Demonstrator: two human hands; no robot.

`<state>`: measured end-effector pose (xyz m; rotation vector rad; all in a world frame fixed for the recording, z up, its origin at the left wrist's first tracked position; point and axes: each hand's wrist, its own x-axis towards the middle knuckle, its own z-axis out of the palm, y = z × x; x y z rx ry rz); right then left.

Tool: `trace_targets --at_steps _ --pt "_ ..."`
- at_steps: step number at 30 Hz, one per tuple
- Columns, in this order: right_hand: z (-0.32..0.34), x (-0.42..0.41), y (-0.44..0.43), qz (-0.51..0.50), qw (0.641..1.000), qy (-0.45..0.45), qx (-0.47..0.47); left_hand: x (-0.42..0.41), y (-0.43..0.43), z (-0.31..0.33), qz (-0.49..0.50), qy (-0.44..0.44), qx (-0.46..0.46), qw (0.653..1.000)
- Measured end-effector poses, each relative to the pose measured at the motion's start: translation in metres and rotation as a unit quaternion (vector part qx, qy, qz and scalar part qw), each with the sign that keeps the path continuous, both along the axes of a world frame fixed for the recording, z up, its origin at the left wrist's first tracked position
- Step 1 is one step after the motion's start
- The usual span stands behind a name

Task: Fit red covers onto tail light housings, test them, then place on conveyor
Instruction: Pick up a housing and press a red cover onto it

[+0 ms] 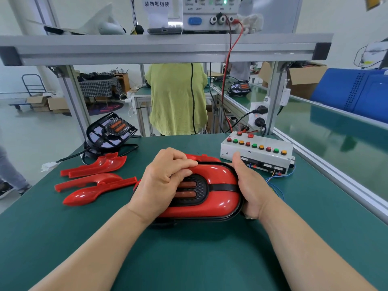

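The fingers of our right hand (249, 185) are hidden behind the right end of the tail light housing (200, 185). Only the thumb shows, pointing up, with the palm cupped against that end, gripping it. Our left hand (165, 181) covers the left part of the housing, and its curled fingers hook over the far edge of the red cover (220, 181) and press on it.

Under both hands the housing lies flat on the green table (189, 259). It is a black-rimmed oval with a glossy red cover on top, a black band across it and a dark grille, and two orange bars peek out under the left fingers.

Left of the left knuckles lie loose covers (94, 166). We count about four, but they overlap, so the number is uncertain. Beyond them one bare housing (111, 129) sits tilted on something black that we cannot make out. Just past the right thumb stands one test box (264, 157) with eleven round buttons. Farther off, one more housing (240, 88) rests on the conveyor (327, 131).
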<state>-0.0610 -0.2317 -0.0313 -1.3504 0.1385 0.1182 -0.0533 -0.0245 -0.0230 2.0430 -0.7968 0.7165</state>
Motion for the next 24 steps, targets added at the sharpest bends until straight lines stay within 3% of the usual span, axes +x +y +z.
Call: trace_targets --at_steps 4,24 --pt "-0.0013 0.0017 -0.0024 -0.01 1.0 0.005 0.006 -0.0021 -0.0019 0.002 0.005 -0.023 0.007 1.0" --pt "-0.0045 0.0049 -0.0003 0.0 1.0 -0.002 0.025 0.0019 0.0028 0.0013 -0.016 0.075 -0.006 0.997"
